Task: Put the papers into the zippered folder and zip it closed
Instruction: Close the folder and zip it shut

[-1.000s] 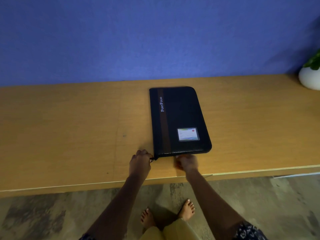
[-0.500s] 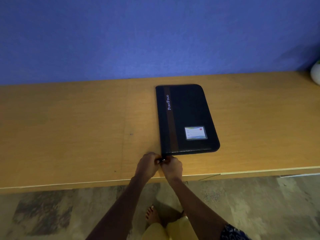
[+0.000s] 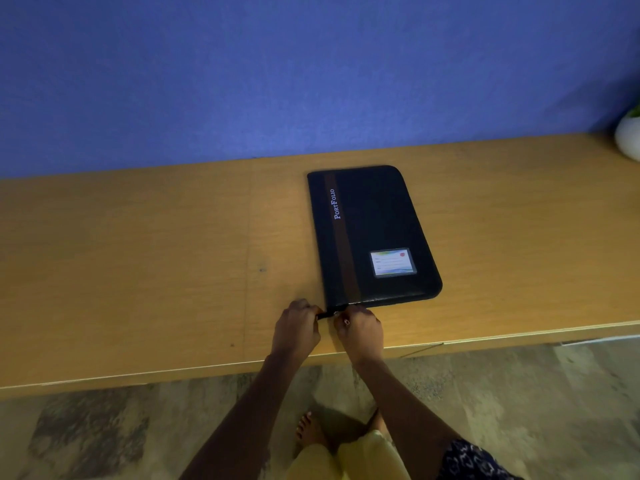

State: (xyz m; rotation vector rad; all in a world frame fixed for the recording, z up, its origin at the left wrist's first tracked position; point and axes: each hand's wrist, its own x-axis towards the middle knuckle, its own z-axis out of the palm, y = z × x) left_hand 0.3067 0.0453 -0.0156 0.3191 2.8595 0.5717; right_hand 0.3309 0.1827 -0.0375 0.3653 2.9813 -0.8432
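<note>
Head view, dim light.

- Zippered folder (image 3: 370, 237): black, "PortFolio" printed on the cover, lying flat and shut on the wooden table (image 3: 138, 271). No papers are visible outside it. Whether they are inside cannot be seen.
- Position relative to the hands: the folder sits directly ahead of both hands. Its long axis runs away from them toward the wall, leaning slightly left at the far end. Its near short edge runs from the hands off to the right.
- Left hand (image 3: 296, 329): fingers curled, pinching the zipper tail (image 3: 323, 315), a dark tab that sticks out of the folder's near-left corner.
- Right hand (image 3: 360, 329): just beside the left hand and almost touching it. Its fingers are curled at the near edge and appear to pinch the zipper pull (image 3: 335, 312), a small pale glint between the two hands. The grip is partly hidden by the knuckles.
- Key relation: the pull lies between the hands at the spine-side corner, and the tail is immediately left of it. The right hand is nearer the pull, and the left hand anchors the end.
- Judgement: the zip is at the end of its run. What remains is a short draw leftward, toward the left hand, with the tail held taut against it.
- Risk: the folder may skid on the table if the anchor slackens.
</note>
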